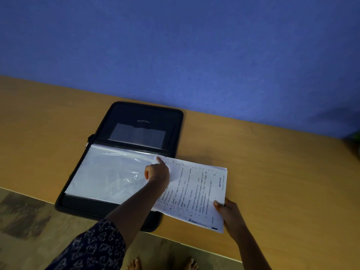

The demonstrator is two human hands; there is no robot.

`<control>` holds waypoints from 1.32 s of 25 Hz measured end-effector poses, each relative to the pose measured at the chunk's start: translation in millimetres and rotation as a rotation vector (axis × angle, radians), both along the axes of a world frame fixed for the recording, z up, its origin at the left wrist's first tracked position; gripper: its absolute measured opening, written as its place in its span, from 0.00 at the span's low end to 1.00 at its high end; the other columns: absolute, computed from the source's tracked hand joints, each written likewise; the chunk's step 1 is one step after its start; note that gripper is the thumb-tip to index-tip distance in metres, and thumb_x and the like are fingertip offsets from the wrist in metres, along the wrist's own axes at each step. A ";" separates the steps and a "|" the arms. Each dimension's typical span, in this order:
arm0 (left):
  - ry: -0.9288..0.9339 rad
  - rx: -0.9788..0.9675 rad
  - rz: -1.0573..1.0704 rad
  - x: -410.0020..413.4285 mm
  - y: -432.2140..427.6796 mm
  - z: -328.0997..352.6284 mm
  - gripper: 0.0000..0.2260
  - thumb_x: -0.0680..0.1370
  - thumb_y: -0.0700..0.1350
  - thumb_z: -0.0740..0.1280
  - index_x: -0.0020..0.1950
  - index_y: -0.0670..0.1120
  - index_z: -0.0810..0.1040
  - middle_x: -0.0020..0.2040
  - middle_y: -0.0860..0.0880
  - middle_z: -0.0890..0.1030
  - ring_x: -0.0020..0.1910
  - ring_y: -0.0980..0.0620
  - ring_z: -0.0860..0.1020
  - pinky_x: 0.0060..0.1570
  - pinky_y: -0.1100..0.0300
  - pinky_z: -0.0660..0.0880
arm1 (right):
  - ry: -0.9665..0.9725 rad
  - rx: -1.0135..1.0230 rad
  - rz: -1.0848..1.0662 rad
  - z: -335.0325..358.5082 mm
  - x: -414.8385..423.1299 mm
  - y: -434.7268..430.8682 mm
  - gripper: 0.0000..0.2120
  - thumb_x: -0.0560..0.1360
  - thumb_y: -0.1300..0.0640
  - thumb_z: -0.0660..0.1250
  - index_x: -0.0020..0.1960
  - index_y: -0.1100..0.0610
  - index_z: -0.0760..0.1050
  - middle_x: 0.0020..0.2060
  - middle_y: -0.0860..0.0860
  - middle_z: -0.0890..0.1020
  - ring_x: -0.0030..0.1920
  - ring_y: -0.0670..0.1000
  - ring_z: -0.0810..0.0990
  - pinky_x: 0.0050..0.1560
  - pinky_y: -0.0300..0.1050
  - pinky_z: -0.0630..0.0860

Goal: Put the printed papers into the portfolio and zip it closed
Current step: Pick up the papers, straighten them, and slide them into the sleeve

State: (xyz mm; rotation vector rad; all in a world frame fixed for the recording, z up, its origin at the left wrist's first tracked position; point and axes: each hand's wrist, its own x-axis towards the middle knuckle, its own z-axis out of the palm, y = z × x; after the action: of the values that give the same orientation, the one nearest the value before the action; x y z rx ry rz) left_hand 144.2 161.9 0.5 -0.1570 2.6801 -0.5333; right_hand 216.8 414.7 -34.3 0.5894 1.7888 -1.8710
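Note:
A black zip portfolio (144, 114) lies open flat on the wooden table (272, 162), its near half covered by clear plastic sleeves (109, 172). A stack of printed papers (196, 190) rests partly over the portfolio's right edge and partly on the table. My left hand (156, 171) sits on the stack's far left corner, forefinger stretched out against the paper where it meets the sleeve. My right hand (228, 209) grips the stack's near right corner, thumb on top.
A blue wall (175, 45) stands right behind the table. The table's near edge runs diagonally, with the floor (25, 221) below it and my bare feet (161, 264) at the bottom. Something green (356, 137) shows at the far right edge.

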 end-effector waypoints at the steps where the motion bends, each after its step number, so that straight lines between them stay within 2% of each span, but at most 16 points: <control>1: -0.013 -0.012 -0.013 -0.3 0.4 1.1 0.33 0.78 0.48 0.63 0.76 0.36 0.54 0.63 0.45 0.80 0.40 0.50 0.82 0.40 0.58 0.80 | -0.001 0.000 0.001 -0.5 1.3 0.6 0.17 0.79 0.67 0.62 0.67 0.62 0.72 0.59 0.59 0.81 0.54 0.60 0.82 0.58 0.63 0.78; 3: -0.028 -0.011 0.008 -3.6 0.1 3.5 0.33 0.78 0.48 0.63 0.76 0.35 0.54 0.64 0.44 0.78 0.40 0.49 0.82 0.40 0.58 0.79 | -0.004 -0.001 -0.008 -1.6 3.6 2.1 0.16 0.79 0.67 0.61 0.67 0.63 0.72 0.58 0.58 0.81 0.54 0.60 0.82 0.59 0.63 0.77; 6: 0.002 -0.009 0.063 -7.8 -3.7 3.0 0.38 0.76 0.50 0.65 0.77 0.37 0.48 0.53 0.45 0.83 0.39 0.48 0.82 0.37 0.57 0.79 | -0.011 -0.004 -0.017 0.1 3.6 2.4 0.15 0.79 0.67 0.61 0.66 0.62 0.73 0.55 0.56 0.82 0.52 0.57 0.82 0.57 0.59 0.78; 7: 0.013 -0.010 0.065 -7.5 -4.7 1.9 0.38 0.76 0.51 0.65 0.77 0.37 0.48 0.53 0.45 0.83 0.39 0.48 0.82 0.37 0.57 0.78 | -0.007 0.000 -0.014 0.6 3.4 2.4 0.15 0.80 0.67 0.61 0.66 0.62 0.73 0.56 0.56 0.82 0.52 0.58 0.82 0.57 0.59 0.78; 10: 0.027 -0.034 0.005 -2.2 -6.0 -1.5 0.36 0.77 0.49 0.65 0.78 0.39 0.51 0.64 0.44 0.78 0.38 0.49 0.82 0.36 0.58 0.78 | 0.010 0.015 0.001 -0.2 3.9 2.8 0.16 0.80 0.66 0.61 0.67 0.62 0.72 0.58 0.58 0.81 0.54 0.60 0.82 0.59 0.63 0.77; 11: 0.035 -0.036 -0.016 1.2 -5.7 -2.8 0.36 0.77 0.47 0.65 0.78 0.39 0.50 0.61 0.44 0.80 0.38 0.50 0.82 0.37 0.59 0.78 | 0.010 0.013 -0.002 -0.7 3.9 3.1 0.16 0.80 0.66 0.61 0.67 0.62 0.72 0.59 0.59 0.81 0.54 0.60 0.82 0.59 0.64 0.77; 13: 0.060 0.034 -0.018 11.8 -5.2 -5.6 0.38 0.78 0.47 0.65 0.78 0.40 0.45 0.48 0.45 0.82 0.38 0.51 0.81 0.40 0.58 0.79 | -0.003 0.011 -0.014 -0.9 3.8 2.7 0.16 0.80 0.66 0.61 0.67 0.63 0.72 0.59 0.59 0.81 0.55 0.61 0.81 0.59 0.64 0.76; 14: 0.075 0.096 -0.016 19.5 -4.8 -5.9 0.38 0.78 0.48 0.65 0.78 0.41 0.44 0.46 0.45 0.81 0.39 0.51 0.81 0.41 0.58 0.79 | -0.010 0.013 -0.021 -0.8 3.5 2.3 0.16 0.80 0.66 0.61 0.67 0.64 0.72 0.59 0.59 0.81 0.55 0.61 0.81 0.60 0.64 0.76; 16: 0.109 0.196 -0.018 41.2 -5.1 -5.6 0.37 0.79 0.50 0.64 0.78 0.43 0.44 0.49 0.44 0.78 0.42 0.50 0.80 0.41 0.59 0.76 | -0.017 0.005 -0.031 -1.6 3.8 2.1 0.16 0.80 0.66 0.62 0.67 0.64 0.72 0.60 0.59 0.80 0.56 0.62 0.80 0.60 0.63 0.76; 19: 0.144 0.269 0.095 85.2 -17.0 -3.6 0.32 0.79 0.49 0.64 0.76 0.43 0.50 0.54 0.44 0.77 0.45 0.49 0.81 0.40 0.58 0.76 | -0.031 -0.012 -0.037 -0.9 6.5 1.0 0.15 0.79 0.66 0.62 0.66 0.64 0.73 0.58 0.59 0.81 0.54 0.60 0.81 0.55 0.60 0.78; 21: 0.168 0.295 0.216 112.3 -32.8 -3.3 0.27 0.78 0.50 0.63 0.72 0.44 0.57 0.53 0.45 0.77 0.46 0.47 0.82 0.42 0.56 0.77 | -0.038 -0.009 -0.039 0.6 8.8 0.1 0.15 0.79 0.65 0.62 0.65 0.64 0.74 0.56 0.60 0.82 0.53 0.60 0.81 0.53 0.59 0.79; 25: 0.149 0.302 0.302 137.4 -44.1 2.1 0.14 0.78 0.54 0.60 0.56 0.46 0.76 0.48 0.48 0.81 0.46 0.48 0.82 0.42 0.58 0.75 | -0.073 -0.026 -0.079 0.9 12.7 -3.7 0.14 0.79 0.66 0.62 0.64 0.65 0.74 0.60 0.63 0.80 0.56 0.64 0.79 0.60 0.67 0.74; 27: 0.100 0.262 0.257 136.7 -39.2 5.5 0.11 0.79 0.50 0.61 0.52 0.46 0.79 0.47 0.47 0.82 0.47 0.47 0.82 0.40 0.59 0.72 | -0.072 -0.051 -0.093 -0.5 16.8 -7.1 0.16 0.79 0.67 0.62 0.66 0.67 0.72 0.62 0.63 0.78 0.60 0.65 0.77 0.63 0.69 0.71; 30: 0.058 0.195 0.198 133.7 -32.6 10.5 0.08 0.78 0.44 0.62 0.52 0.46 0.79 0.48 0.47 0.82 0.47 0.47 0.82 0.39 0.58 0.71 | -0.073 -0.069 -0.112 0.2 22.5 -11.6 0.17 0.79 0.68 0.61 0.67 0.68 0.70 0.65 0.65 0.75 0.63 0.65 0.75 0.66 0.69 0.69; 33: 0.001 0.152 0.144 135.7 -24.0 13.0 0.06 0.78 0.42 0.63 0.52 0.46 0.78 0.47 0.47 0.81 0.46 0.48 0.81 0.38 0.58 0.69 | -0.074 -0.060 -0.118 3.4 22.5 -17.0 0.17 0.79 0.68 0.61 0.68 0.69 0.69 0.66 0.65 0.75 0.64 0.65 0.74 0.67 0.68 0.68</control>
State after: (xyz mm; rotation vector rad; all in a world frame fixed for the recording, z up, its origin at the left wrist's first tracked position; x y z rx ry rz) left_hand 279.9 137.9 13.5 -0.3042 2.6716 -0.2841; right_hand 239.3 397.7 -30.9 0.7470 1.6776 -1.9471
